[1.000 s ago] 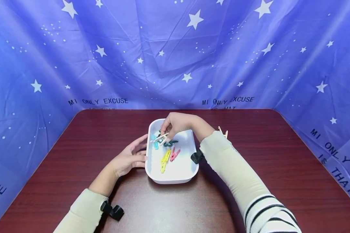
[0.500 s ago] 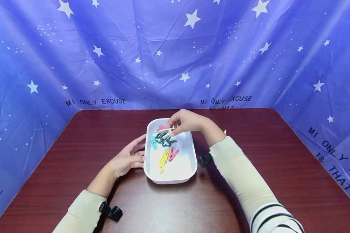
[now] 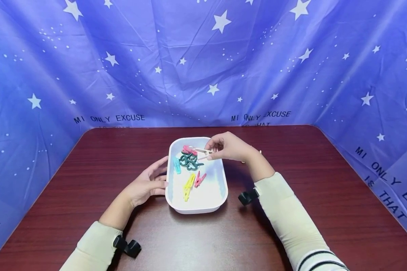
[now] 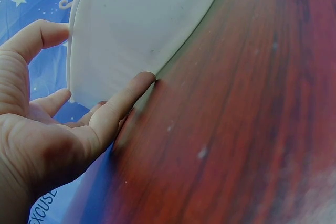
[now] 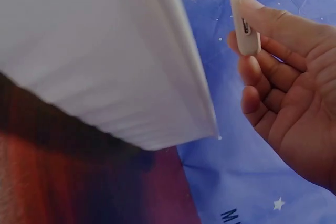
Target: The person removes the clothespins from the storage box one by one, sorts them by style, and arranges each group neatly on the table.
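Observation:
A white plastic tub (image 3: 207, 201) stands mid-table with several clothespins in it. My left hand (image 3: 147, 186) rests its fingertips against the tub's left side, fingers extended; the left wrist view shows its thumb low on the wall (image 4: 128, 35). Between thumb and fingers, my right hand (image 3: 232, 146) pinches a beige clothespin (image 5: 244, 24) over the tub's far right rim. Inside lie dark green clips (image 3: 190, 162) in a cluster, a pink clothespin (image 3: 190, 150) behind them, a light blue one (image 3: 177, 165) at left, and nearer me yellow (image 3: 188, 187) and pink-red (image 3: 200, 180) ones.
Beyond the right forearm, cream-coloured bits (image 3: 260, 151) show on the dark red wooden table (image 3: 291, 150), mostly hidden by the arm. A blue curtain (image 3: 190, 75) with white stars hangs behind the table. Black wrist mounts (image 3: 248, 196) stick out from both sleeves.
My right hand has drawn back to the right, carrying the beige clothespin from above the green clips to the tub's right rim. The left hand stays at the tub's side.

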`<act>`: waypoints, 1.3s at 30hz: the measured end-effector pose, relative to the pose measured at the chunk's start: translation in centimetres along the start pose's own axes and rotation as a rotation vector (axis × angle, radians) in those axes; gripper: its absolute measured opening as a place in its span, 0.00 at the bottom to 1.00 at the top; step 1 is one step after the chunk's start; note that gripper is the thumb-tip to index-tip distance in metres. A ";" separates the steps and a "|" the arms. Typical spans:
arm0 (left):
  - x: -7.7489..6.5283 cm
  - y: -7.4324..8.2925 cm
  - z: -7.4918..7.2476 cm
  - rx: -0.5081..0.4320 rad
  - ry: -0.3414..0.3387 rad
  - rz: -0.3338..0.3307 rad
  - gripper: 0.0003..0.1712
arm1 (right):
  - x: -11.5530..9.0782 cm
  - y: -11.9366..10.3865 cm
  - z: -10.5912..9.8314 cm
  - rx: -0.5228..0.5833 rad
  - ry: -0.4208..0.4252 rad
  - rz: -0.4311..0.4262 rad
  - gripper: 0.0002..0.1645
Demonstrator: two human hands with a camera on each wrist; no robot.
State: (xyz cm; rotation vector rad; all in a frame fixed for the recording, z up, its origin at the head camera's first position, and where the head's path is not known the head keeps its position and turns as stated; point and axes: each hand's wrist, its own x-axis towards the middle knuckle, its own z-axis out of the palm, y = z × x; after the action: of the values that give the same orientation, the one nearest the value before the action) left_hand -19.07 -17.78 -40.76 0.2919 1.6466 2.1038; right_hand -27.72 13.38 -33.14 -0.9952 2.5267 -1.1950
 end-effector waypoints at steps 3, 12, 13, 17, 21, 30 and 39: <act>0.0 -0.1 0.0 -0.002 0.000 -0.001 0.54 | -0.8 0.5 0.3 0.084 0.086 0.014 0.14; 0.1 -0.2 -0.1 -0.006 -0.003 -0.002 0.54 | -2.6 1.9 0.7 0.212 0.260 0.035 0.22; 0.1 -0.2 -0.1 -0.005 -0.003 -0.002 0.54 | -2.7 2.0 0.7 0.213 0.267 0.038 0.22; 0.1 -0.2 -0.1 0.002 -0.002 -0.002 0.54 | -3.5 2.3 0.7 0.261 0.293 0.040 0.21; 0.1 -0.1 -0.1 0.003 0.001 -0.004 0.54 | -4.4 2.6 0.6 0.323 0.326 0.046 0.20; 0.0 0.0 0.0 0.002 -0.007 0.001 0.53 | -6.2 4.1 -0.1 0.364 0.466 0.049 0.23; 0.0 0.0 0.0 0.001 -0.008 0.004 0.53 | -7.4 5.7 -1.1 0.419 0.540 -0.011 0.44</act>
State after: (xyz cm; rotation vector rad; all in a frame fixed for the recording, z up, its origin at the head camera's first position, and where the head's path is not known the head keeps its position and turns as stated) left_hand -19.10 -17.77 -40.82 0.3035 1.6440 2.1019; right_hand -25.33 21.38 -37.54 -0.6444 2.4384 -2.1184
